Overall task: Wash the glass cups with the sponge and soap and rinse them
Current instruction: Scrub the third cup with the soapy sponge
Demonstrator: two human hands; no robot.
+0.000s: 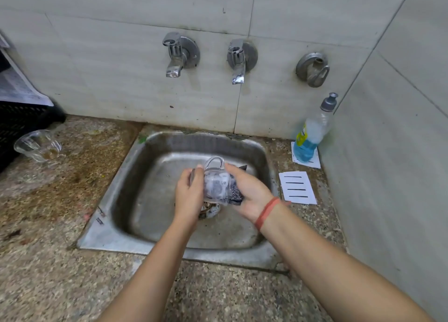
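Over the steel sink (135, 176) I hold a soapy glass cup (215, 183) with its handle pointing up. My left hand (188, 195) grips the cup's left side. My right hand (252, 195) holds a dark sponge (236, 193) pressed against the cup's right side. A second glass cup (37, 145) with brown residue lies tilted on the counter at the far left. A soap bottle (311, 132) of blue liquid stands against the wall at the right.
Two taps (175, 54) (238, 62) jut from the tiled wall above the sink, neither running; a third fitting (314, 69) sits further right. A white slotted soap tray (297, 187) lies right of the sink. A black crate (17, 125) stands at the left edge.
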